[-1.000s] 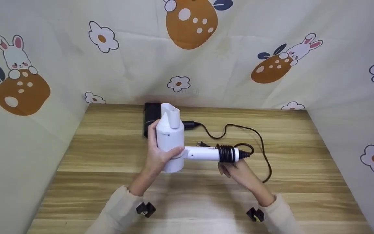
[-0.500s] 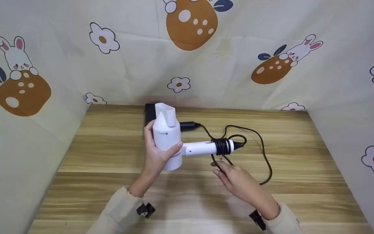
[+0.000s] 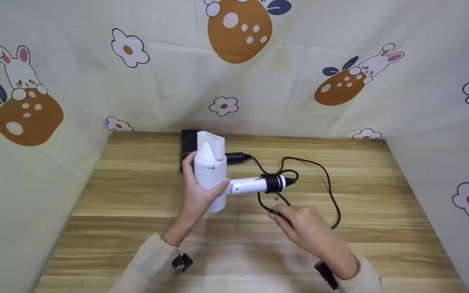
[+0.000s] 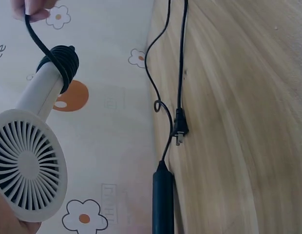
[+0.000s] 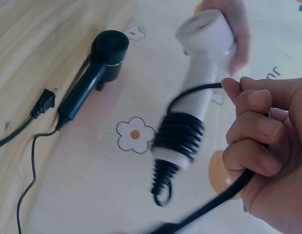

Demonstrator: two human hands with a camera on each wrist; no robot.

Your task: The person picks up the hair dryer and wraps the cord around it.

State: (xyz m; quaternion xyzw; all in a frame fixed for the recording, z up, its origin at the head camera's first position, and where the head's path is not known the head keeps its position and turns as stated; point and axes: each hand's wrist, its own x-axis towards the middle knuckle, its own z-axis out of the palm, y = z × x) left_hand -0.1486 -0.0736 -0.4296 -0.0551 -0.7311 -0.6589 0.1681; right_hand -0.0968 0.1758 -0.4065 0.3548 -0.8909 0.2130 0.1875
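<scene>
Drawn away from the white handle point(image 3: 250, 186) over the last second, my right hand point(image 3: 310, 228) now sits nearer me, with a loop of black cord point(image 5: 217, 198) stretched out between the two; the handle's end has shifted a little to my left. My right fingers are curled tight, holding that cord, which runs through my grasp and comes out below.

My left hand point(image 3: 196, 191) holds the white hair dryer point(image 3: 210, 175) round its body, thumb across the front near where the handle joins. It's up off the desk point(image 3: 136, 195), its flat nozzle point(image 3: 211, 145) aimed away from me and its handle out to my right. Several tight black coils point(image 3: 274, 183) wrap the handle near its end.

Behind it a dark hair dryer point(image 5: 109, 53) lies on the desk, partly hidden in the head view. Near its own thin cord point(image 4: 152, 63) lies a black plug point(image 4: 179, 124); whose it is, I can't tell.
</scene>
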